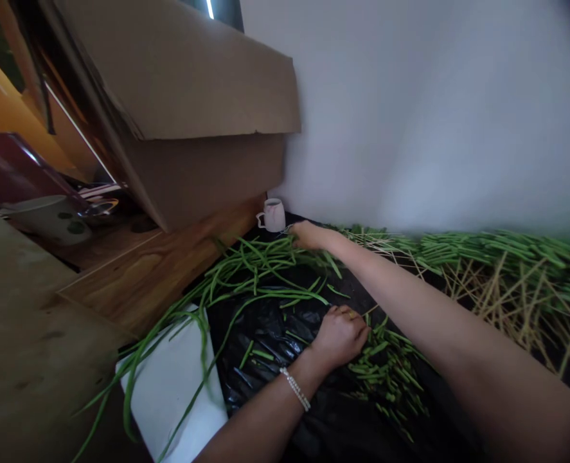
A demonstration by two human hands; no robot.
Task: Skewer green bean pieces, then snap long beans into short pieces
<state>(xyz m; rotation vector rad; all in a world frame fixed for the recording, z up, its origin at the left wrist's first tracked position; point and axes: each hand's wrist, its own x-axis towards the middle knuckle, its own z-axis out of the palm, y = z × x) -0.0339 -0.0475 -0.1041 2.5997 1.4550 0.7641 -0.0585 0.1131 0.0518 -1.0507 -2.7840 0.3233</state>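
My left hand [341, 335], with a bead bracelet at the wrist, rests curled on a black plastic sheet [285, 334], touching a pile of short cut green bean pieces [385, 366]. My right hand [308, 235] reaches far forward and closes over long green beans [260, 270] lying across the sheet, just beside a white cup [272, 215]. The right hand's fingers are curled down into the beans. More long beans trail off to the lower left over a white surface [169, 392].
A large cardboard box [193, 116] overhangs a wooden ledge [169, 263] on the left. A white wall stands behind. A heap of green beans and pale straw-like stems [506, 276] fills the right side. Dishes [58, 215] sit at the far left.
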